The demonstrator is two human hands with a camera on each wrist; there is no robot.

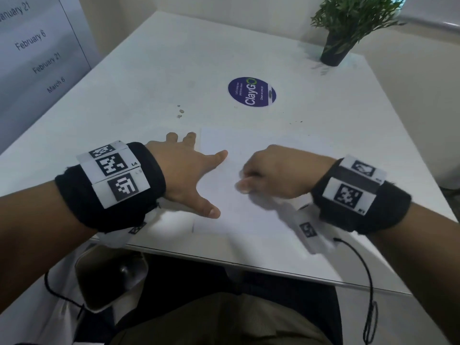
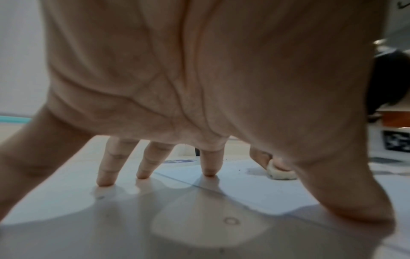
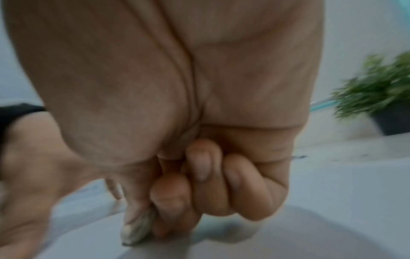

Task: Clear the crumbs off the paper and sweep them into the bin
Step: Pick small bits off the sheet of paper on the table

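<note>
A white sheet of paper (image 1: 249,145) lies flat near the table's front edge. My left hand (image 1: 189,170) is spread on the paper's left edge, index fingertip (image 2: 209,172) and thumb on the sheet, the other fingers on the table. My right hand (image 1: 271,173) is curled over the middle of the paper and pinches a small off-white eraser (image 2: 281,173), whose tip (image 3: 137,229) touches the sheet. The right hand is motion-blurred. Tiny dark crumbs (image 1: 296,122) lie just beyond the paper's far edge, and a speck (image 2: 239,169) sits on the sheet.
The white table (image 1: 149,70) carries a round purple sticker (image 1: 252,92) in the middle and a potted plant (image 1: 348,26) at the far right corner. Small marks (image 1: 180,111) lie beyond my left hand. A bin-like container (image 1: 109,277) stands under the table's front left.
</note>
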